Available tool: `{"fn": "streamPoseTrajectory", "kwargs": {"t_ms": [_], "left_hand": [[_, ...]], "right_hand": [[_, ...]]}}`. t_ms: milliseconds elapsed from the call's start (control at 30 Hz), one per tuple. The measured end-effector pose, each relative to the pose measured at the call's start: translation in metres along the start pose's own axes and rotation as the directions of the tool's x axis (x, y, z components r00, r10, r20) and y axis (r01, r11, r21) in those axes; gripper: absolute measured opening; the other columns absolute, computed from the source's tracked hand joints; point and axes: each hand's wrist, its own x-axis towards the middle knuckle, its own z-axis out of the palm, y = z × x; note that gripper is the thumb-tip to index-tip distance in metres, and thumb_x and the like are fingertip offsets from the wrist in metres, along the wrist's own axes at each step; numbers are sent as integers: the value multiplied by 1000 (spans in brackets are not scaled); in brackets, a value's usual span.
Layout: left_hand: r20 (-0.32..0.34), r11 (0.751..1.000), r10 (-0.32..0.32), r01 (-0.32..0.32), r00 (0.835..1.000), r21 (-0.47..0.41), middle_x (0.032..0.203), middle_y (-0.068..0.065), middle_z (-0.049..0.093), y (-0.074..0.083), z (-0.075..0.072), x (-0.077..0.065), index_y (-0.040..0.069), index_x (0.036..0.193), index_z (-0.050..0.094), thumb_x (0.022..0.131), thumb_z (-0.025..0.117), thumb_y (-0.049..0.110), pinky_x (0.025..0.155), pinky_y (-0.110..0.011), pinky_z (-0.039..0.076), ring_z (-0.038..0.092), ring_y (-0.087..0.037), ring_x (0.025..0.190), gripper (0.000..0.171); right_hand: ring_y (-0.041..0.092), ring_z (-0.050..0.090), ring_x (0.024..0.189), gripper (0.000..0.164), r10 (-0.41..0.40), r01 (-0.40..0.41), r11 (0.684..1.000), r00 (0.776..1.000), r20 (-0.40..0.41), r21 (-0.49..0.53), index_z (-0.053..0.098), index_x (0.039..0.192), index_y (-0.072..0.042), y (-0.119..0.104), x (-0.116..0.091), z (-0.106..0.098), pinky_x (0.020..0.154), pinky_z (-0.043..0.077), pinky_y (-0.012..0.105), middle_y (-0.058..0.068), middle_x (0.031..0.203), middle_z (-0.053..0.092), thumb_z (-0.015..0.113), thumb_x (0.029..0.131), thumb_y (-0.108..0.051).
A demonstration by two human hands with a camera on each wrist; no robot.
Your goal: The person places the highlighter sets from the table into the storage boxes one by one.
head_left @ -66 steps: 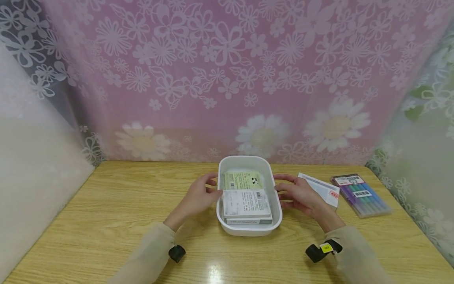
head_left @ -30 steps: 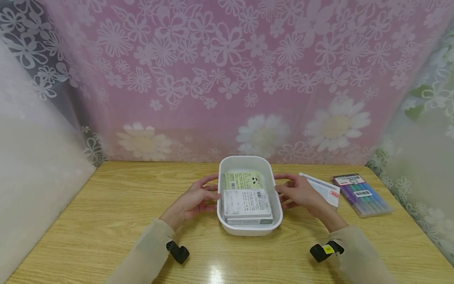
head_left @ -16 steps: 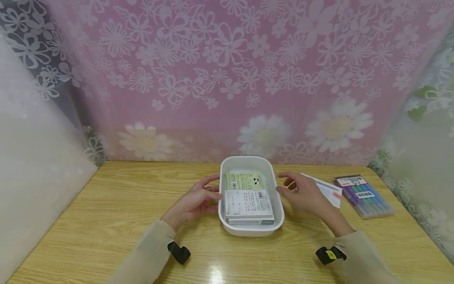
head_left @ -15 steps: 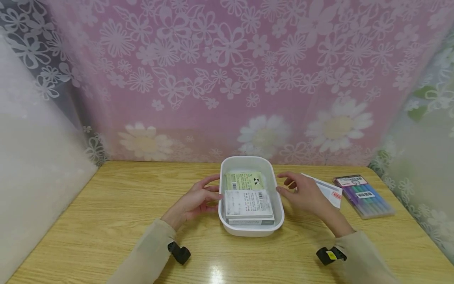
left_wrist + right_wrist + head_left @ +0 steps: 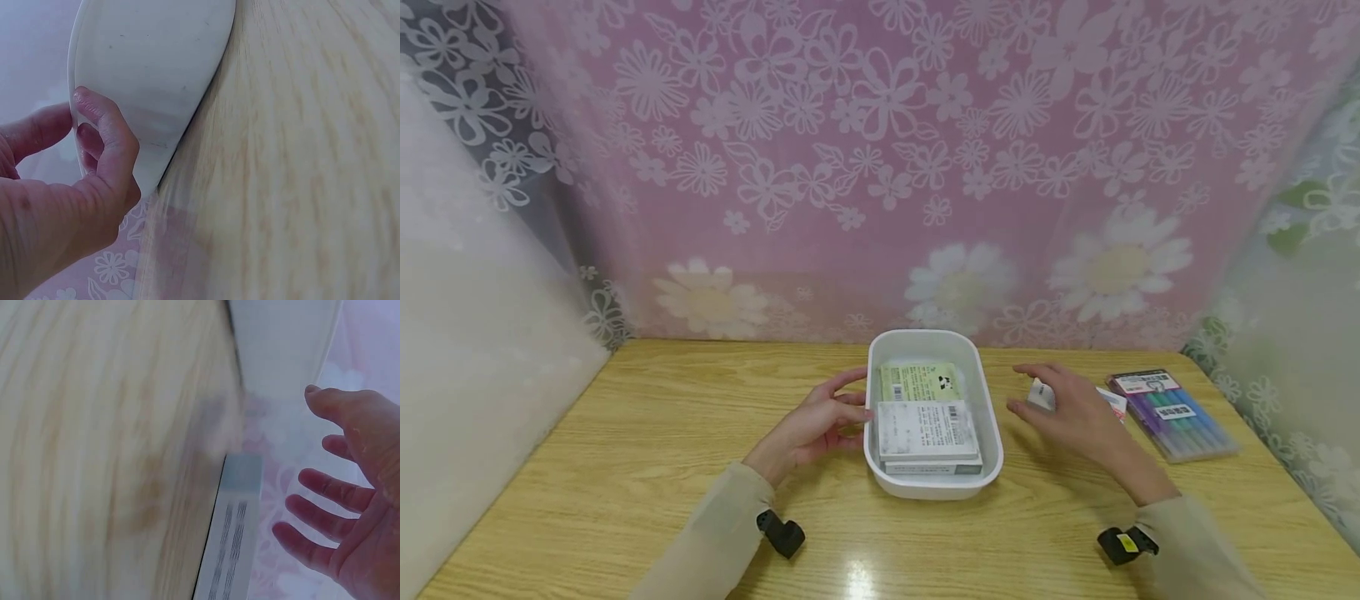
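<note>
A white plastic tub [image 5: 932, 492] with rounded corners stands mid-table. Inside it lie a green printed box [image 5: 917, 381] with a panda picture and, in front, a stack of white printed boxes [image 5: 925, 429]. My left hand [image 5: 812, 423] pinches the tub's left rim, thumb at the edge and fingers against the outer wall [image 5: 150, 62]. My right hand [image 5: 1071, 412] is apart from the tub, fingers spread and holding nothing. Under it lies a white box [image 5: 1041, 393], largely hidden by the hand; its printed side [image 5: 234, 531] shows in the right wrist view.
A clear pack of coloured markers [image 5: 1172, 415] lies at the right of the wooden table [image 5: 662, 450]. A pink flowered curtain [image 5: 850, 167] hangs behind the table, with pale sheets at both sides.
My right hand has let go of the tub's right rim and moved right, over the white box. My left hand stays at the left rim; its fingers have shifted slightly.
</note>
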Motion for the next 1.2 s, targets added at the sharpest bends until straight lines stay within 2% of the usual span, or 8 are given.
{"fn": "streamPoseTrajectory", "kwargs": {"t_ms": [100, 267, 400, 533, 633, 833, 1033, 1200], "left_hand": [[0, 1000, 0, 0, 1000, 1, 137, -15, 58, 1, 1, 0, 17, 161, 30, 95, 62, -1, 74, -32, 58, 65, -17, 101, 75], [-1, 1000, 4, -4, 1000, 6, 135, -14, 58, 0, 0, 1, 17, 161, 30, 95, 62, -1, 74, -32, 58, 66, -17, 101, 75], [-5, 1000, 3, -3, 1000, 5, 133, -13, 59, 0, 0, 0, 18, 161, 30, 95, 62, -1, 74, -32, 58, 66, -17, 100, 75], [-6, 1000, 3, -3, 1000, 2, 132, -13, 60, 1, 0, -1, 19, 161, 31, 95, 63, 0, 74, -32, 59, 66, -16, 99, 76], [-12, 1000, 0, 0, 1000, -7, 133, -12, 60, 1, 0, -1, 20, 161, 31, 95, 63, 0, 74, -32, 59, 66, -16, 99, 76], [-16, 1000, -1, 1, 1000, -5, 135, -13, 60, 2, 0, -1, 20, 161, 31, 95, 63, 0, 74, -32, 59, 66, -16, 98, 76], [-5, 1000, -1, 1, 1000, -13, 132, -12, 61, 0, 0, 0, 18, 161, 31, 95, 62, -1, 74, -33, 59, 66, -15, 98, 76], [3, 1000, 5, -5, 1000, -11, 131, -11, 62, -1, -1, 0, 17, 161, 30, 95, 62, -1, 74, -32, 58, 66, -15, 98, 75]], "right_hand": [[49, 62, 116, 60, 22, -20, 998, 999, 40, -58, 58, 142, -10, 12, -3, -5, 88, 53, 65, 24, 135, 62, 76, 92, -37], [53, 57, 120, 70, 30, -11, 987, 993, 112, -162, 52, 148, -9, 30, -4, -14, 89, 50, 68, 28, 139, 57, 76, 91, -42], [58, 55, 118, 76, 59, -17, 971, 984, 169, -240, 50, 149, -9, 43, -3, -19, 80, 53, 68, 31, 139, 55, 77, 88, -45], [57, 58, 111, 79, 103, -33, 956, 968, 229, -292, 49, 149, -9, 53, -2, -23, 69, 54, 61, 35, 139, 53, 78, 86, -48], [53, 61, 105, 78, 121, -34, 950, 956, 266, -309, 52, 147, -8, 55, -1, -26, 68, 54, 58, 35, 134, 56, 78, 85, -49], [52, 62, 106, 73, 141, -34, 942, 943, 301, -334, 56, 144, -8, 54, -1, -29, 69, 54, 62, 34, 130, 59, 79, 85, -44], [51, 60, 104, 73, 115, -18, 956, 941, 318, -292, 55, 144, -6, 54, -3, -29, 71, 53, 57, 35, 129, 58, 80, 83, -36], [46, 61, 99, 76, 107, -20, 966, 940, 325, -258, 54, 144, -6, 55, -5, -28, 69, 52, 51, 35, 127, 58, 82, 80, -38]]}}
